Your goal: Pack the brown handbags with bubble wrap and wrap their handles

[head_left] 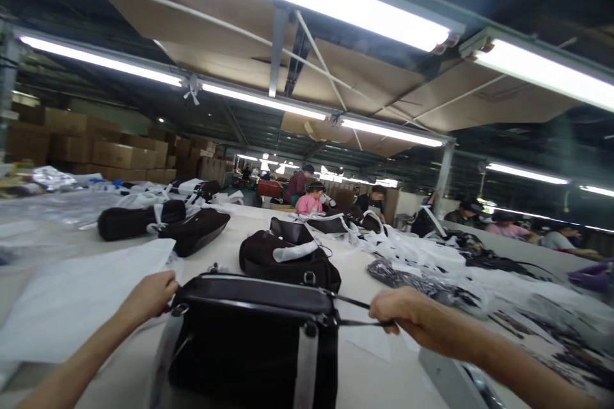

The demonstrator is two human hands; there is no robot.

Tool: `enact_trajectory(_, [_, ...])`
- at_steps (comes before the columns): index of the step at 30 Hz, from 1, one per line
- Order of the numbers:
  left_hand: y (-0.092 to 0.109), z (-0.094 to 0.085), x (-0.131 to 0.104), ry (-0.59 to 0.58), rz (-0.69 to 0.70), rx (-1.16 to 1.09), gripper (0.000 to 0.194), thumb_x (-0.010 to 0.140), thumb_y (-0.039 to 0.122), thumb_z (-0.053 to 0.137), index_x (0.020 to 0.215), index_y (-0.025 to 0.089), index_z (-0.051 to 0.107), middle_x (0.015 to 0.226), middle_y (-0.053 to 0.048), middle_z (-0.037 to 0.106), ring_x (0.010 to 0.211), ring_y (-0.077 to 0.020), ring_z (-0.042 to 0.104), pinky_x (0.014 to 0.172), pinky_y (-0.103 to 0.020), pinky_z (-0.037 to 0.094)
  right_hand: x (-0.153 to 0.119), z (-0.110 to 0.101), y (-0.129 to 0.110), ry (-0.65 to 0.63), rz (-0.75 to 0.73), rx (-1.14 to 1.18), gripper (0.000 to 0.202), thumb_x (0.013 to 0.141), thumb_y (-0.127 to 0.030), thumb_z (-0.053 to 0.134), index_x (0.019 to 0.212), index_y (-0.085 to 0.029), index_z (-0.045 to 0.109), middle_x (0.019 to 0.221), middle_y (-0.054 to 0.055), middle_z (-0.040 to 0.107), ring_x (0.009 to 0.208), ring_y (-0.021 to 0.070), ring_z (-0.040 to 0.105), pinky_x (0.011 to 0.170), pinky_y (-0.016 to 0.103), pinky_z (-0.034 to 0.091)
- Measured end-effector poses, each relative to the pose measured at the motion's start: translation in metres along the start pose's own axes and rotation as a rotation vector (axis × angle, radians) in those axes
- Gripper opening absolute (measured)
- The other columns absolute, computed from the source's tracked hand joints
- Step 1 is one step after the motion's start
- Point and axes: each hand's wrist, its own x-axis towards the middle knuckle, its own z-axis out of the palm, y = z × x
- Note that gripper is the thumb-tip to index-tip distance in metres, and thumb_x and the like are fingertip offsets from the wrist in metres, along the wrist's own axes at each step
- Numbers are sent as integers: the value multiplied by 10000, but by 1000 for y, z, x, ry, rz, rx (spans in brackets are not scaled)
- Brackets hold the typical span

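In front of me a black handbag stands on the table, its zipped top facing up. Pale wrapping covers its two front straps. My left hand is closed at the bag's upper left corner; what its fingers pinch there is mostly hidden. On the other side my right hand grips a thin black strap, which runs taut from the bag's upper right end. Just behind stands another black bag with a white-wrapped handle. A white sheet lies beneath and beyond my left forearm.
More black bags lie at the back left. White wrapping and plastic-bagged parts cover the right side. A grey box-like object sits by my right forearm. Several people work farther back, near stacked cartons.
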Motion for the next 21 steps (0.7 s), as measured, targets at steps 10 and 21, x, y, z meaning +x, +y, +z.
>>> enact_trajectory(10, [58,-13,1,172,276,-23,366,951,269,319,1129,168,621,1262,-135,638,1200,-269,570,1032,-397,406,-14,35,3,123,412,576,252,884,-323,479,971,-171,661,922,73,679,886,226,661,799,343,498])
enact_trajectory(21, [117,18,-41,-40,720,-55,402,963,436,470,1264,214,617,1227,-88,686,1123,-290,619,1042,-476,393,68,53,6,207,455,535,326,940,-423,440,911,-196,672,950,58,678,942,225,597,883,345,438])
